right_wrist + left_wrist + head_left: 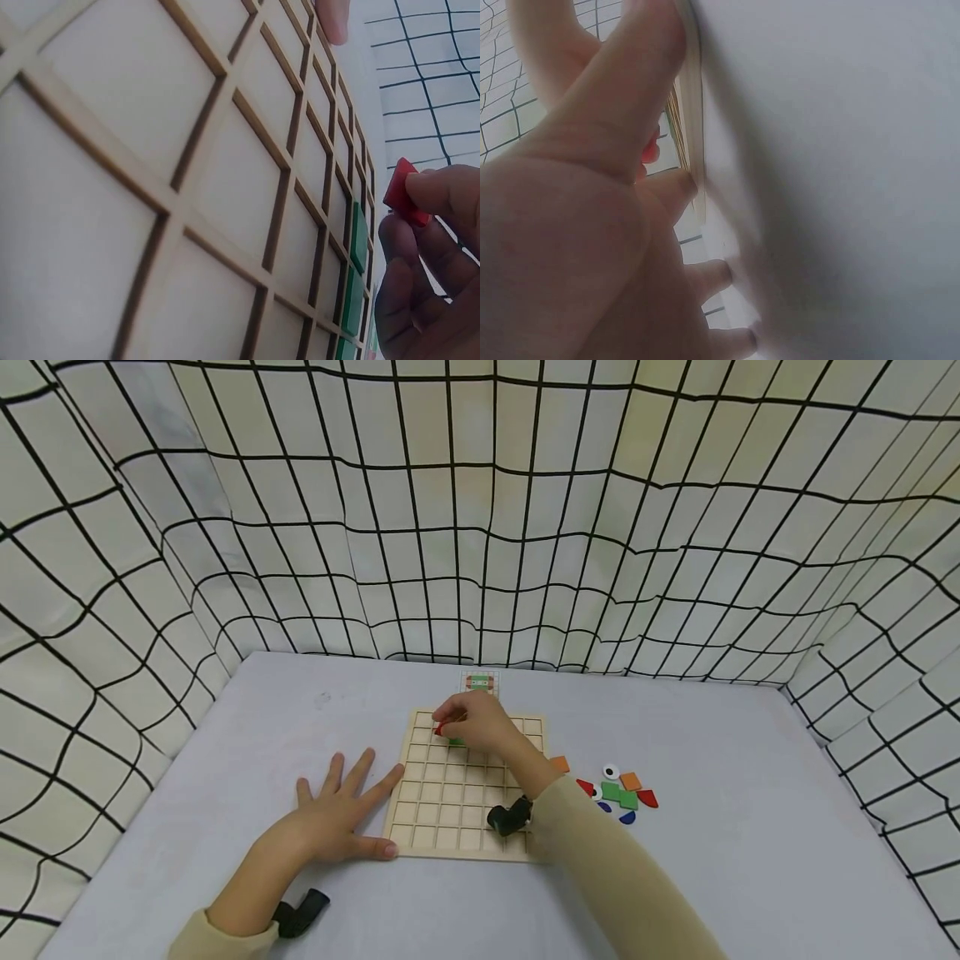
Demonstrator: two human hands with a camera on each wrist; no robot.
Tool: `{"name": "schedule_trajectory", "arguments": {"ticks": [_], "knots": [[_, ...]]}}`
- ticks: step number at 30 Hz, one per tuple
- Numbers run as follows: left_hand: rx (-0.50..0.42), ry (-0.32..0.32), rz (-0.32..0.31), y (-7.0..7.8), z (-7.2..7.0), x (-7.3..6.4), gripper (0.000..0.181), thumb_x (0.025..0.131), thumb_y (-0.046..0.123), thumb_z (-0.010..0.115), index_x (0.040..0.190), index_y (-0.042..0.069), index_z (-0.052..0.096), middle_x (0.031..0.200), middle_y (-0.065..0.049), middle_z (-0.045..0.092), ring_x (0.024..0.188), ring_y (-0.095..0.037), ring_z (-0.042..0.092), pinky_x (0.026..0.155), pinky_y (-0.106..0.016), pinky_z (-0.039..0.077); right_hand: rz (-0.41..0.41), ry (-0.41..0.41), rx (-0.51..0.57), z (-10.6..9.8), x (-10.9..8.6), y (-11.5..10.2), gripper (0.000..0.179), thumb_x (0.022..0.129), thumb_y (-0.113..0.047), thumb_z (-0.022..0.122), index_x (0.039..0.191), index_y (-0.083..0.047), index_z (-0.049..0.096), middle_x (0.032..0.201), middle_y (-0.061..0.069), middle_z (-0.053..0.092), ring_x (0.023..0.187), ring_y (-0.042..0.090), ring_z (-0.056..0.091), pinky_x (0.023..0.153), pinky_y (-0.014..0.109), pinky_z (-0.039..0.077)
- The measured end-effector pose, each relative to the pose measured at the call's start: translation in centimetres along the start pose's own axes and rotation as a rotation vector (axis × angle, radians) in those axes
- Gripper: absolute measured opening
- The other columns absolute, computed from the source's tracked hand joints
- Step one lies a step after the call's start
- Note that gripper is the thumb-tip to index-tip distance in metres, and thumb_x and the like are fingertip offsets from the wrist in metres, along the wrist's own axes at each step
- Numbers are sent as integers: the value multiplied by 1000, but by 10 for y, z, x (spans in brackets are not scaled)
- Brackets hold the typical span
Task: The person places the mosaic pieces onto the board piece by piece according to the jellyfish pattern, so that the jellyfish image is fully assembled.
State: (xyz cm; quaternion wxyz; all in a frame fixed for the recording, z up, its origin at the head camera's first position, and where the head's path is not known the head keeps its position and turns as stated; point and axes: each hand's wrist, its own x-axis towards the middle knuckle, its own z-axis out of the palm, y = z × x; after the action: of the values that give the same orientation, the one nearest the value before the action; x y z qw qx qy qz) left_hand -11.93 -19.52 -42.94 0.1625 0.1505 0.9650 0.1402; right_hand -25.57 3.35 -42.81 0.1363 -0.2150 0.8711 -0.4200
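A wooden grid board (435,837) with square cells lies on the white table. My right hand (480,724) is over its far part, pinching a small red piece (403,196) between thumb and fingers. In the right wrist view, several green square tiles (358,238) sit in a line of cells near the red piece. My left hand (337,818) lies with fingers spread at the board's left side, its thumb and index fingertip at the edge. The left wrist view shows the thumb (622,90) along the board's side.
Right of the board lie loose pieces: orange squares (630,781), green squares (628,800), a red piece (648,798), blue half-rounds (627,817) and a white disc with a black dot (611,772). A pattern card (480,682) lies beyond the board. Black netting (450,552) surrounds the table.
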Motion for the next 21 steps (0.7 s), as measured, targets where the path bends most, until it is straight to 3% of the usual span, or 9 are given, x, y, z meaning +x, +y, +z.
{"name": "schedule_trajectory", "arguments": {"ticks": [6,15,21], "knots": [[-6,-1,-3,0,0,0,108,72,74,68,159,27,25,165,-26,7,144,-63,-1,94,-89,3,-20,-2,-112,6,2,-5,10,92,-11,70,99,-14,76,91,-6,71,83,8,63,78,26,50],[-8,4,3,-1,0,0,108,72,73,69,160,28,25,165,-25,7,144,-62,-2,94,-89,2,17,-9,-222,13,4,-5,7,93,-17,71,94,-20,76,86,-13,69,81,7,61,76,26,49],[-1,5,0,-1,1,0,108,72,73,69,159,28,25,165,-25,7,144,-62,-1,94,-89,3,6,15,-274,15,5,-4,8,92,-17,72,91,-22,78,96,-9,68,81,9,57,72,25,47]]}}
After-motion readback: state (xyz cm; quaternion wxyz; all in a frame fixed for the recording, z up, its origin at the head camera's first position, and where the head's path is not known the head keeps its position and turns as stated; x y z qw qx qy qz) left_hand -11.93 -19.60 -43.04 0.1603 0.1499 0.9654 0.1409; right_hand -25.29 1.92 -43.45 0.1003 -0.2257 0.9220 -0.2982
